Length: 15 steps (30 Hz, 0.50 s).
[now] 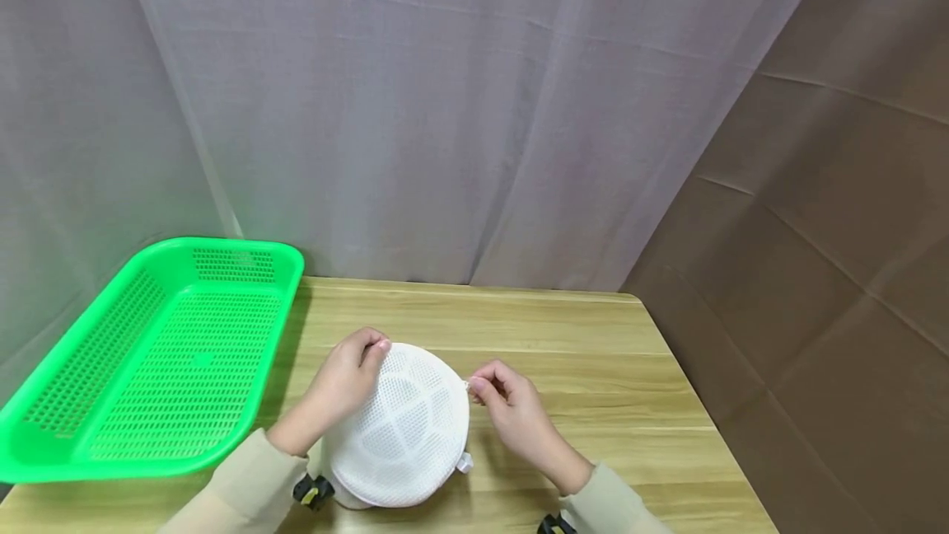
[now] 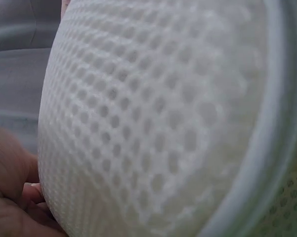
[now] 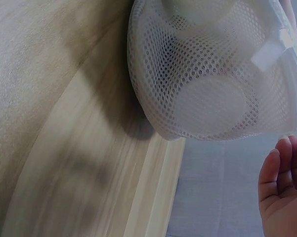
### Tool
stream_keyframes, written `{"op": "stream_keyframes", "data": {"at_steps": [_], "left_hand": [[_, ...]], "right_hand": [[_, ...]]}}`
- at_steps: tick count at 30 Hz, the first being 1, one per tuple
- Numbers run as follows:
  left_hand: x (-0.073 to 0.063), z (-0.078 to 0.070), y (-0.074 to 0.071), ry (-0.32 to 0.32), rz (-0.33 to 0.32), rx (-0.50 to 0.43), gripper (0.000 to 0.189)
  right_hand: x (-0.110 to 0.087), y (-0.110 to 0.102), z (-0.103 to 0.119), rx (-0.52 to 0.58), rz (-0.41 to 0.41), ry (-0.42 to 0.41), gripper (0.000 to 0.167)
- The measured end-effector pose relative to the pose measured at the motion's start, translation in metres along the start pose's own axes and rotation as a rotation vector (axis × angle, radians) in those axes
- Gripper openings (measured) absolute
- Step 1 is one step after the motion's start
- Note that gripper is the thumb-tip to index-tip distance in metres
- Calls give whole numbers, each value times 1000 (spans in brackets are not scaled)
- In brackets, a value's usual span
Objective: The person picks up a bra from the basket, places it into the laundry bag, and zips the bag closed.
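Observation:
A round white mesh laundry bag (image 1: 404,435) is held up at the front of the table, its flat circular face toward the head camera. My left hand (image 1: 348,373) grips the bag's upper left rim between thumb and fingers; in the left wrist view the mesh fills most of the picture beside that hand (image 2: 10,192). At the right rim, my right hand (image 1: 511,410) pinches a small white piece at the bag's edge, possibly the zipper pull. A white fabric tag (image 3: 272,52) hangs from the seam. Paler round areas show through the mesh in the right wrist view.
A large green plastic basket (image 1: 278,344) with perforated sides stands at the left of the wooden table (image 1: 593,353). Behind the table hangs a grey curtain (image 1: 415,122), and a brown cloth (image 1: 830,254) borders the right side.

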<state>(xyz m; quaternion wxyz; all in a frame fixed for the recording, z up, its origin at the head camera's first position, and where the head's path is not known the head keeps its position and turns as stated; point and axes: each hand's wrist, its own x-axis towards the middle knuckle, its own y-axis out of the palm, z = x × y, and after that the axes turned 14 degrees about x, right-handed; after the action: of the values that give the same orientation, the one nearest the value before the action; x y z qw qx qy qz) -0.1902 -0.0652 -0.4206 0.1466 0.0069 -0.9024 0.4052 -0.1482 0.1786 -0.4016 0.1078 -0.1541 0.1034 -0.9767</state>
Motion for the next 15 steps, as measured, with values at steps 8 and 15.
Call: {"op": "stream_keyframes", "data": {"at_steps": [8,15], "left_hand": [[1,1,-2,-41,-2,-45,16],[0,0,-5,-97,11,-80,16]], "right_hand": [[0,-3,2,0,-17,3,6],[1,-10,-12,32,-46,-34,6]]}}
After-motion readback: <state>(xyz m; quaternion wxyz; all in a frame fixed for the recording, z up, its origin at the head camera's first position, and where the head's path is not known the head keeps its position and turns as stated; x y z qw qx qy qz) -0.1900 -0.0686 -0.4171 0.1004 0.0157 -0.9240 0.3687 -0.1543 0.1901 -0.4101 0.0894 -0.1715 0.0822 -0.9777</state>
